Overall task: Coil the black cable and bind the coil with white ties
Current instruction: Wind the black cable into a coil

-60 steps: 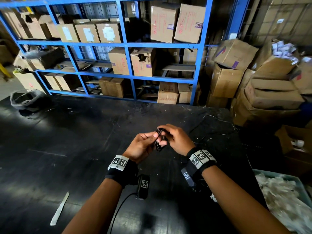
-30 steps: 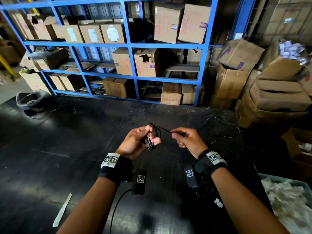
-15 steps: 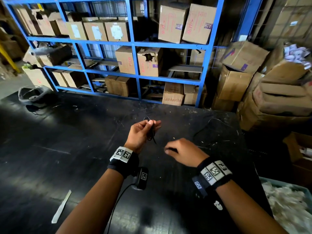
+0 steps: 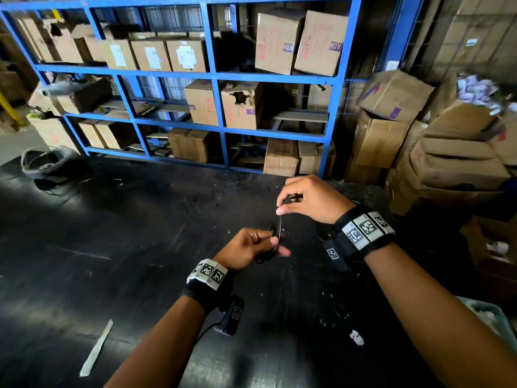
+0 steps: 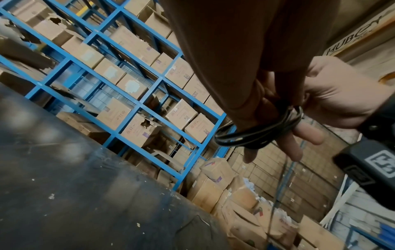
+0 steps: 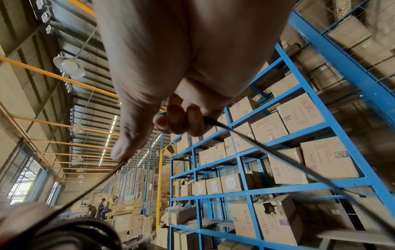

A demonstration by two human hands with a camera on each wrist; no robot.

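Observation:
A small coil of thin black cable (image 4: 272,242) (image 5: 254,133) is looped round the fingers of my left hand (image 4: 251,247) (image 5: 262,104), held above the black table (image 4: 112,247). Just beyond and above it, my right hand (image 4: 307,200) (image 6: 171,121) pinches the loose run of the cable (image 6: 267,148) between thumb and curled fingers. A short taut strand (image 4: 279,222) runs from the right fingers down to the coil. The free tail (image 5: 278,194) hangs off toward the right. No white tie is in either hand.
A bin of white ties (image 4: 486,317) sits at the table's right edge. A pale flat strip (image 4: 96,351) lies on the table near left. A white scrap (image 4: 356,337) lies under my right forearm. Blue shelving (image 4: 218,77) with cardboard boxes stands behind, more boxes (image 4: 447,152) piled right.
My right hand has risen from low beside the table to above the coil, drawing the cable with it. My left hand has dropped nearer to me, still holding the coil.

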